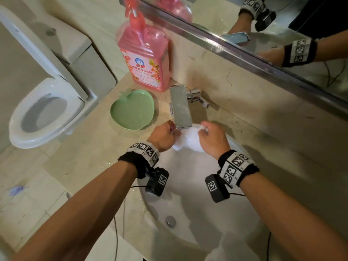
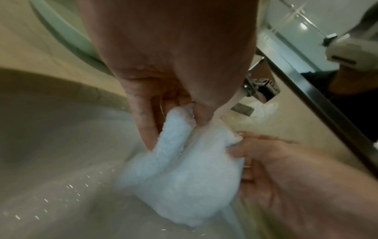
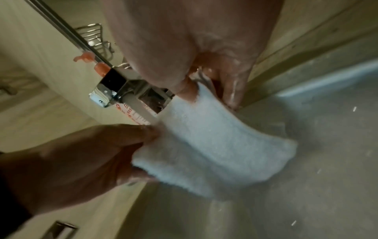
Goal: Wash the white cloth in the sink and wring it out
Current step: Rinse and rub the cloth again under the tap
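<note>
Cloth: I see the white cloth (image 1: 188, 141) bunched between my two hands, hanging over the back of the sink (image 1: 188, 200) right under the tap (image 1: 181, 108); in the left wrist view it (image 2: 180, 174) sags down into the basin as a wet lump.
Left hand: my left hand (image 1: 164, 136) pinches one top edge of the cloth, thumb and fingers (image 2: 143, 122) curled onto the fabric.
Right hand: my right hand (image 1: 212, 138) grips the opposite edge, fingers closed on a fold; the right wrist view shows the thumb (image 3: 184, 87) pressed onto the cloth's upper corner, skin wet.
Stretch: from the right wrist view the cloth (image 3: 214, 145) spans as a curved band between both grips.
Water: I see a stream falling from the spout onto the cloth in the wrist views, and drops flying across the basin.
Counter: a green apple-shaped dish (image 1: 132, 110) sits left of the tap, with a pink detergent bottle (image 1: 144, 53) just behind it against the wall.
Surroundings: a toilet (image 1: 43, 102) stands off to the left; a mirror (image 1: 282, 34) above the counter reflects my wrists.
</note>
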